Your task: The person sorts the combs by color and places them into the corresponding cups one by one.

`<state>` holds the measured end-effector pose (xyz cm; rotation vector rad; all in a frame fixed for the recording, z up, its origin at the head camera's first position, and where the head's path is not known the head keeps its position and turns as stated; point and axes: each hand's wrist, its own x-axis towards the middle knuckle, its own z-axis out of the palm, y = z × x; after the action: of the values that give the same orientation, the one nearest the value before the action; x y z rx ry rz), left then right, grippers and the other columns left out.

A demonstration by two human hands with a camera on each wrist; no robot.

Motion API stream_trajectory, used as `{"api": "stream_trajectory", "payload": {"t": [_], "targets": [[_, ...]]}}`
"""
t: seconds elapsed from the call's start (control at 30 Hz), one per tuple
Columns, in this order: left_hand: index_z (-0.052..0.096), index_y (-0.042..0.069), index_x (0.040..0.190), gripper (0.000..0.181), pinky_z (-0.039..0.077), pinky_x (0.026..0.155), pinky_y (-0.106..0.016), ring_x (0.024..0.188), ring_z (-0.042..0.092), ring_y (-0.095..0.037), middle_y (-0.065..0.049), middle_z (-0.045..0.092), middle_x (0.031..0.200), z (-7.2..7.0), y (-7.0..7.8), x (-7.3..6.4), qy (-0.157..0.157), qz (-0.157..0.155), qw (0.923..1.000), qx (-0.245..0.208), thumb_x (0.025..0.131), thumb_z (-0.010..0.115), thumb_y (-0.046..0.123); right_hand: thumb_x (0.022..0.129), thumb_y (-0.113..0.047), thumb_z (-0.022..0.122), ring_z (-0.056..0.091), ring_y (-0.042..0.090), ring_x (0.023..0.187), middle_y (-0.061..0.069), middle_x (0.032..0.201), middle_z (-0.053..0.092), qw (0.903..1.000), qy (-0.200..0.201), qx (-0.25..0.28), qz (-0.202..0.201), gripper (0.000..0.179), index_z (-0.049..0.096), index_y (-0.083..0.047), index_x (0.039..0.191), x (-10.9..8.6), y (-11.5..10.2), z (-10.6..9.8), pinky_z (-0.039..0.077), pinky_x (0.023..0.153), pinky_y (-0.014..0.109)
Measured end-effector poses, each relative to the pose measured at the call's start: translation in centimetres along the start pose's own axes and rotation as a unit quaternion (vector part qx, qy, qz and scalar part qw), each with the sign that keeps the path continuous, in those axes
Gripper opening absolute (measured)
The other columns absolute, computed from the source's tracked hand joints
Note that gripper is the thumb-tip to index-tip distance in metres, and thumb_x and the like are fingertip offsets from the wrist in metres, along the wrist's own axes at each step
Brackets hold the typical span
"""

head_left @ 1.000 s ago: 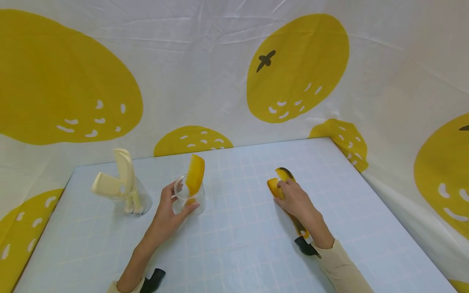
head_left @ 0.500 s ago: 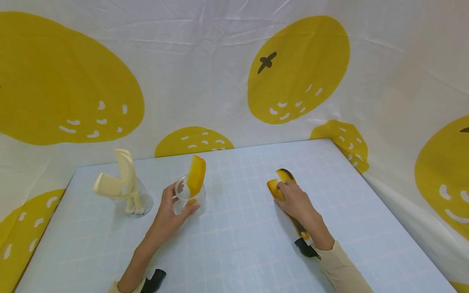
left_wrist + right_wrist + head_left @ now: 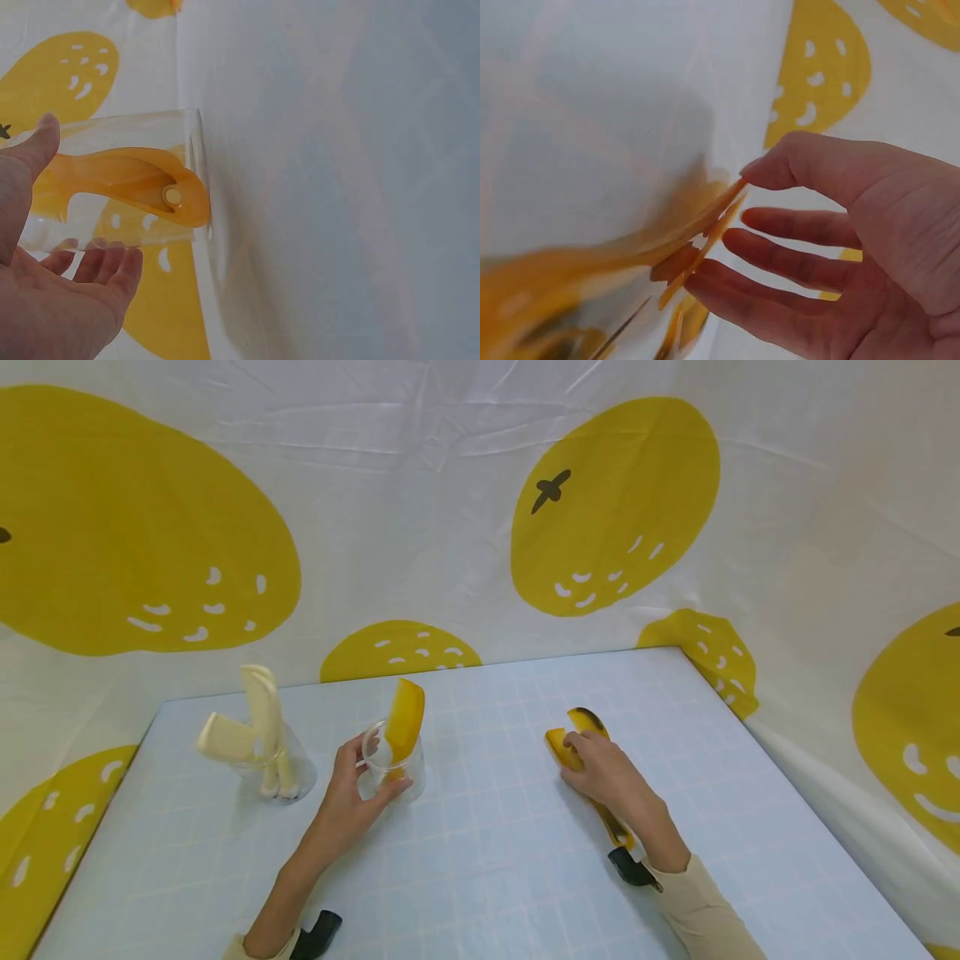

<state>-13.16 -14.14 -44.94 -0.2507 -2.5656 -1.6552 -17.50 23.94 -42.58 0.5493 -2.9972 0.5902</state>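
Note:
My left hand (image 3: 352,797) grips a clear cup (image 3: 417,774) standing on the table, thumb on the near side and fingers behind. A yellow comb (image 3: 406,718) leans in that cup with its broad end above the rim; its orange handle (image 3: 127,176), with a hole at the tip, points to the cup's bottom. At the right, my right hand (image 3: 609,772) pinches the edge of a glossy yellow comb-like piece (image 3: 558,745) between thumb and fingers. Beside it is a yellow-and-black piece (image 3: 587,720). A handle end (image 3: 621,837) shows under the wrist; the hand hides the middle parts.
Another clear cup (image 3: 300,768) stands at the left, holding several cream-coloured handled pieces (image 3: 262,706) with broad heads. The table (image 3: 480,868) wears a pale blue checked cover. Behind it hangs a white curtain (image 3: 420,543) printed with yellow fruit.
The head view has shifted slightly. Both hands keep their grips, and the cups and yellow pieces stay where they were on the table.

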Motion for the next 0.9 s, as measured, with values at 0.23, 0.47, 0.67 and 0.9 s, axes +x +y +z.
{"api": "stream_trajectory", "payload": {"t": [0.23, 0.47, 0.67, 0.9], "targets": [[0.027, 0.01, 0.154, 0.083, 0.032, 0.117, -0.06, 0.138, 0.039, -0.035, -0.014, 0.035, 0.149, 0.0, 0.0, 0.01, 0.0, -0.007, 1.0, -0.001, 0.093, 0.079, 0.031, 0.091, -0.007, 0.071, 0.059, 0.025, 0.087, 0.013, 0.104, 0.064, 0.9986, -0.039, 0.037, -0.008, 0.026, 0.065, 0.002, 0.115, 0.26, 0.28, -0.73, 0.054, 0.078, 0.042], [0.027, 0.009, 0.154, 0.084, 0.032, 0.117, -0.06, 0.138, 0.038, -0.035, -0.015, 0.034, 0.15, 0.02, 0.06, -0.05, -0.002, -0.003, 1.0, -0.006, 0.093, 0.079, 0.03, 0.092, -0.001, 0.067, 0.066, 0.028, 0.095, 0.012, 0.107, 0.066, 0.9962, -0.038, 0.076, -0.023, 0.026, 0.064, 0.002, 0.118, 0.41, 0.56, -0.74, 0.057, 0.081, 0.042], [0.027, 0.01, 0.154, 0.084, 0.032, 0.118, -0.06, 0.138, 0.038, -0.034, -0.014, 0.034, 0.15, 0.04, 0.08, -0.05, -0.002, -0.008, 1.0, -0.004, 0.092, 0.079, 0.031, 0.088, 0.008, 0.066, 0.068, 0.029, 0.092, 0.015, 0.105, 0.069, 0.9947, -0.022, 0.089, -0.046, 0.026, 0.066, 0.006, 0.114, 0.64, 0.42, -0.83, 0.059, 0.08, 0.042], [0.027, 0.009, 0.154, 0.084, 0.032, 0.118, -0.059, 0.139, 0.038, -0.034, -0.015, 0.034, 0.151, 0.03, 0.17, -0.05, -0.002, -0.012, 0.9999, -0.003, 0.092, 0.08, 0.031, 0.087, 0.014, 0.069, 0.069, 0.027, 0.088, 0.012, 0.099, 0.072, 0.9923, -0.01, 0.082, -0.093, 0.02, 0.07, 0.005, 0.105, 0.7, 0.31, -0.83, 0.06, 0.078, 0.04]]}}
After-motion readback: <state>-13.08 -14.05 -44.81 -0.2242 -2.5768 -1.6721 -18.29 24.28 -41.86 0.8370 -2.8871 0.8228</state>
